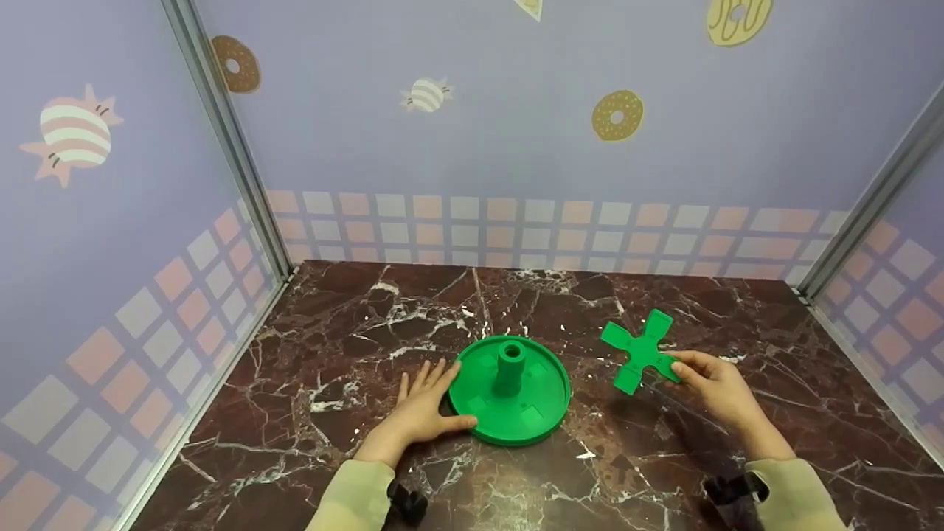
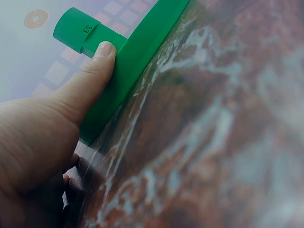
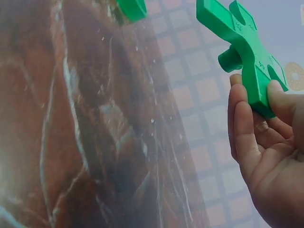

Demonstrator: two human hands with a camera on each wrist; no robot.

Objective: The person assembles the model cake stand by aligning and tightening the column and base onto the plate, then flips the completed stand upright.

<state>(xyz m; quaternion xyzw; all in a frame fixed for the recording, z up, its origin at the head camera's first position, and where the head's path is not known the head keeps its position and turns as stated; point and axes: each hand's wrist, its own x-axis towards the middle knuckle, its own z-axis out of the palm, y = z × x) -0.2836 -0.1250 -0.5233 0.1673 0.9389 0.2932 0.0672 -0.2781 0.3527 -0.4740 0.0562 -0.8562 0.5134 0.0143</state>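
Observation:
A round green plastic base [image 1: 516, 426] with a raised rim lies on the table. From its middle rises a hollow green post [image 1: 510, 375], marked with small digits in the left wrist view. My left hand [image 1: 419, 414] rests at the base's left side, fingers spread and fairly straight, with the thumb [image 2: 97, 71] lying over the rim. To the right, above the table, my right hand [image 1: 717, 387] pinches one arm of a green cross-shaped piece [image 1: 643, 352] between thumb and fingers. A short round peg [image 3: 231, 60] sticks out of that piece's underside. The two green parts are apart.
The dark red marbled tabletop [image 1: 354, 295] runs back to a lilac wall [image 1: 501, 147] printed with sweets and doughnuts. Side panels with metal corner posts [image 1: 236, 140] stand left and right. A black strap device [image 1: 407, 503] sits on each wrist.

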